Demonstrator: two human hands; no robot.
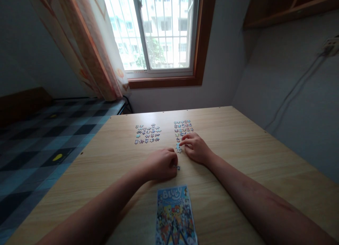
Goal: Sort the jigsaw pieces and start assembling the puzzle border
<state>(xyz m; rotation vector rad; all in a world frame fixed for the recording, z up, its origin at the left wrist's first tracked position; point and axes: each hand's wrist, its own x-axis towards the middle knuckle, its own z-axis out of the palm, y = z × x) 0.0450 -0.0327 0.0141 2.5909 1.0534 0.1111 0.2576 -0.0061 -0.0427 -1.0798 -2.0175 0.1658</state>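
The left forearm (106,204) and the right forearm (246,188) are showing bare, both narrowing toward the hands. The left hand (162,163) and the right hand (197,148) are showing bare too. A faint streak (282,203) is marking the right forearm.

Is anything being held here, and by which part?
The left hand seems to pinch a puzzle piece by its left side. Whether the right hand, at other pieces, holds one can't be told.
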